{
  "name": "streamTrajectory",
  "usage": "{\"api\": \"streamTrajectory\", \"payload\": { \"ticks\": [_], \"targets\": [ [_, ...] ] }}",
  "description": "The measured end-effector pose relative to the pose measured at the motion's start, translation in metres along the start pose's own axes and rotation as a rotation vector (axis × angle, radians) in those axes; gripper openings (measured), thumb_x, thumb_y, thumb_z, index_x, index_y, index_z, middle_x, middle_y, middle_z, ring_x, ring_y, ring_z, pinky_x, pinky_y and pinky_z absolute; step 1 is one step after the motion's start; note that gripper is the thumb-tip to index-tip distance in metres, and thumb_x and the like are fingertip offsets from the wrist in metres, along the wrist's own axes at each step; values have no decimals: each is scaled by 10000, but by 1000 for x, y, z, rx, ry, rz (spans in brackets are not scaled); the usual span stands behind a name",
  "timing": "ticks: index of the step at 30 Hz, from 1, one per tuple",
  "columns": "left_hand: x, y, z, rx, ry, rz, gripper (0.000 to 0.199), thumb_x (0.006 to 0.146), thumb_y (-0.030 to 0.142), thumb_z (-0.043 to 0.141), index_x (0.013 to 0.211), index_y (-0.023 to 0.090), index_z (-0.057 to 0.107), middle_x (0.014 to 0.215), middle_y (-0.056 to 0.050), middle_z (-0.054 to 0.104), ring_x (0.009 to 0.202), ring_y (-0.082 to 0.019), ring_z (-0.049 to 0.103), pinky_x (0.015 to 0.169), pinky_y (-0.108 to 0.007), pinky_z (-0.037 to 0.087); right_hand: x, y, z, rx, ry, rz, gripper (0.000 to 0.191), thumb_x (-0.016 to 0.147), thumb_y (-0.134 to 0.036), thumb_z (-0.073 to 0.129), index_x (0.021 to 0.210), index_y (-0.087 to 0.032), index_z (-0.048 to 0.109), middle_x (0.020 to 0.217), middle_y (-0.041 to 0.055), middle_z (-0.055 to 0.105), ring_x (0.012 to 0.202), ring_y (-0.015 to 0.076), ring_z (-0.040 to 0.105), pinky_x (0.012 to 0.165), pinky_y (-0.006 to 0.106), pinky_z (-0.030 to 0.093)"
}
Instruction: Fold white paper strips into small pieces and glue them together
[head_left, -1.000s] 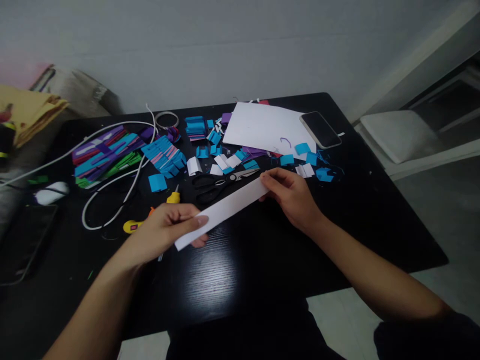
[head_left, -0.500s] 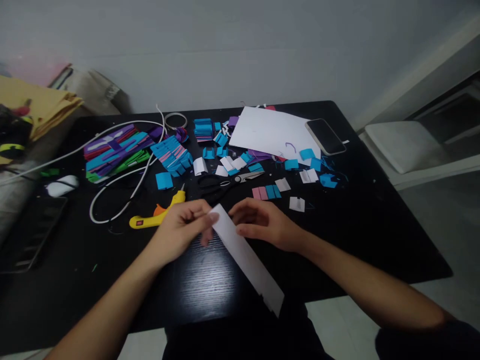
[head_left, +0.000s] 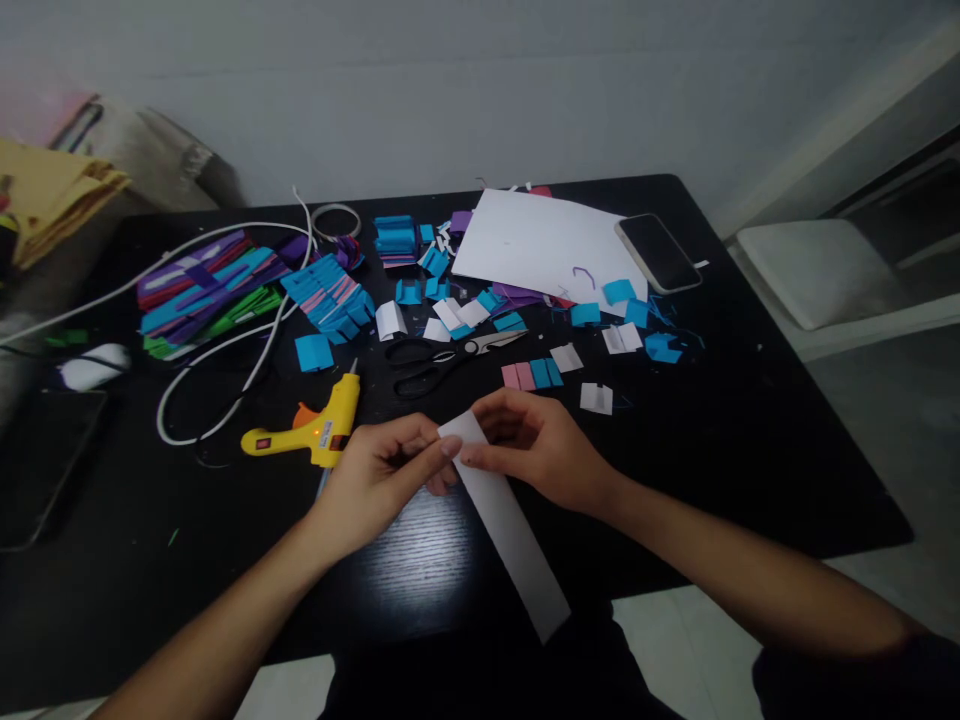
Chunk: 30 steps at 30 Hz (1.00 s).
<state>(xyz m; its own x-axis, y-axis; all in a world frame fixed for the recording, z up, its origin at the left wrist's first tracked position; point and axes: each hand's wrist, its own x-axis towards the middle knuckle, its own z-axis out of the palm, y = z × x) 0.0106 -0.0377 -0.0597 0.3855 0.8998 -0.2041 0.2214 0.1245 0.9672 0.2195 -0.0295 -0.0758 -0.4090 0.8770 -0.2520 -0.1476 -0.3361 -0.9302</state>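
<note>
A long white paper strip [head_left: 514, 535] slants from between my hands down toward the table's front edge. My left hand [head_left: 397, 465] pinches its upper left edge, thumb on top. On the strip's right edge, near the same end, my right hand [head_left: 536, 445] has its thumb on the paper and its fingers curled behind. Black-handled scissors [head_left: 450, 358] lie just beyond my hands. Left of them is a yellow glue gun [head_left: 337, 415]. Folded white, blue and pink paper pieces [head_left: 532, 374] are scattered past the scissors.
The black table [head_left: 720, 450] holds a large white sheet [head_left: 532, 245] and a phone [head_left: 658, 252] at the back right. Bundles of coloured strips [head_left: 214, 285] and a looping white cable [head_left: 169, 400] lie at the left. A white stool [head_left: 814, 270] stands to the right.
My right hand has closed onto the strip's upper end, where it was loosely open beside it. The strip now lies flatter to view. The camera view has shifted slightly.
</note>
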Motion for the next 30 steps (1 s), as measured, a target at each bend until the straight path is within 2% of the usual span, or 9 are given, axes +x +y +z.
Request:
{"api": "streamTrajectory", "payload": {
  "ticks": [5,10,16,18,20,23,27,30],
  "targets": [
    [-3,-1,1,27,-44,8,253,986,292,638,777,161,695,705,-20,755,641,-119,710,632,-206,570,-1,-2,-1,-62,10,4,258,818,-404,838,932,-185,764,894,35,771,819,164,719,741,290,562],
    [-4,-4,2,46,-75,11,270,1006,303,615,786,167,692,722,-18,754,659,-119,705,654,-214,569,-1,-3,-2,-99,36,22,245,804,-405,848,877,-183,772,826,19,749,738,147,680,664,267,523],
    [-4,-9,1,104,-99,61,275,1017,307,604,796,170,696,719,-20,750,669,-122,704,653,-216,561,-1,-3,-4,-86,-19,64,221,803,-377,851,857,-176,778,761,9,715,674,126,617,595,241,445],
    [-4,-10,-1,130,-57,103,208,993,301,647,843,171,708,731,-15,755,671,-124,709,641,-210,561,0,-5,-4,-80,-33,76,219,805,-380,848,853,-177,782,761,8,714,673,125,612,591,239,438],
    [-3,-11,-3,143,22,162,115,939,288,727,970,177,731,793,-15,778,714,-133,732,673,-214,581,0,-7,-5,-65,-42,85,213,804,-377,849,859,-181,788,782,8,723,693,127,621,605,238,446],
    [-2,-12,-6,186,98,273,270,873,244,806,1134,206,752,933,-24,812,818,-147,762,770,-228,610,1,-8,-6,-48,-52,89,220,794,-379,857,872,-184,792,812,9,733,728,131,636,636,240,465],
    [-3,-13,-9,273,109,405,261,855,177,817,1110,229,793,986,-28,821,865,-152,773,796,-225,615,0,-8,-6,-57,-58,92,246,796,-410,852,857,-180,787,789,7,720,709,126,622,623,240,459],
    [-4,-12,-8,289,109,451,266,848,156,819,1103,228,798,988,-34,823,868,-160,778,795,-234,621,0,-7,-6,-56,-95,100,248,778,-407,864,852,-182,794,785,7,724,709,130,631,629,244,470]
  ]
}}
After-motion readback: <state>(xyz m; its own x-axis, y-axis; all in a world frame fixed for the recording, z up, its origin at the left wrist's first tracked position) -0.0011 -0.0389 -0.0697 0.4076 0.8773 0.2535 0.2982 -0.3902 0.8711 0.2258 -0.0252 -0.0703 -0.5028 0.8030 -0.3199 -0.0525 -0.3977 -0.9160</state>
